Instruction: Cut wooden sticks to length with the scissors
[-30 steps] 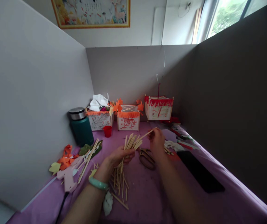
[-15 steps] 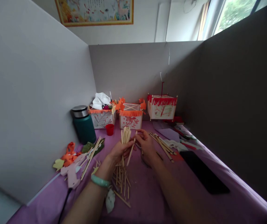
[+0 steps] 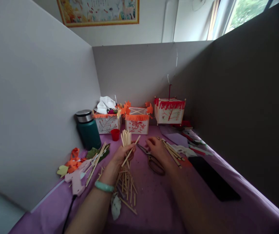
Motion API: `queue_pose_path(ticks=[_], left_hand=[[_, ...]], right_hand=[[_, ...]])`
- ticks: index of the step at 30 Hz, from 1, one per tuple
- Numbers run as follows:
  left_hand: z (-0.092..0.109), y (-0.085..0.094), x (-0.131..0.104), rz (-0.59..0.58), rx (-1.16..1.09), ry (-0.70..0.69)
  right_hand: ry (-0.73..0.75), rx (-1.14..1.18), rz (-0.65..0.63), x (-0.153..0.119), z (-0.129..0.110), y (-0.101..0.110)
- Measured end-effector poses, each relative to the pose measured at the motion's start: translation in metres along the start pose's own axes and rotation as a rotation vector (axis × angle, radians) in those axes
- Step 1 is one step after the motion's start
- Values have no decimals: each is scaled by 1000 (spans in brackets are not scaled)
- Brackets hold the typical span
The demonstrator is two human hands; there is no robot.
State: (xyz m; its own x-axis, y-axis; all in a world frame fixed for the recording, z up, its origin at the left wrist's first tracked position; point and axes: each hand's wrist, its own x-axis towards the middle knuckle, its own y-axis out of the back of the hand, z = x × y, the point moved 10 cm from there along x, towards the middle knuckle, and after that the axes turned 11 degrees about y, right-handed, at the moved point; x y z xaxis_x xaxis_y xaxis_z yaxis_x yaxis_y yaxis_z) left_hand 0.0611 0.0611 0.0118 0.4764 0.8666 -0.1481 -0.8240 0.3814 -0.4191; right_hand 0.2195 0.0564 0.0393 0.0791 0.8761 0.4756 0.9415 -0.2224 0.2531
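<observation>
Holding a bunch of thin, straight, pale sticks (image 3: 125, 137), one slanting | left hand (image 3: 121, 154): fingers squeezed round them | over worktop (image 3: 154, 201), nearer left edge than right | right hand (image 3: 157, 149) by scissors (image 3: 149, 158): can't tell if fingers touch

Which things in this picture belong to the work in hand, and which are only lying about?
Seem in use:
bundle of pale wooden sticks in the left hand
loose pale wooden sticks on the purple cloth
dark-banded wooden sticks beside the right hand

Seem only lying about:
teal bottle with silver lid
flat black rectangular object
pink gun-shaped tool
brown-handled scissors
</observation>
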Motion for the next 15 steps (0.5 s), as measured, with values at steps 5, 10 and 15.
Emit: queue_pose_path(ticks=[5,10,15], left_hand=[[19,26,-4,155,-103,-81],[34,44,-12,206,-144,-146],[33,56,-10,252,-167,-147]], right_hand=[[13,-908,-467,-32,34,7],[44,-985,-557,-46,40,-1],[142,-843,-684,-53,19,-22]])
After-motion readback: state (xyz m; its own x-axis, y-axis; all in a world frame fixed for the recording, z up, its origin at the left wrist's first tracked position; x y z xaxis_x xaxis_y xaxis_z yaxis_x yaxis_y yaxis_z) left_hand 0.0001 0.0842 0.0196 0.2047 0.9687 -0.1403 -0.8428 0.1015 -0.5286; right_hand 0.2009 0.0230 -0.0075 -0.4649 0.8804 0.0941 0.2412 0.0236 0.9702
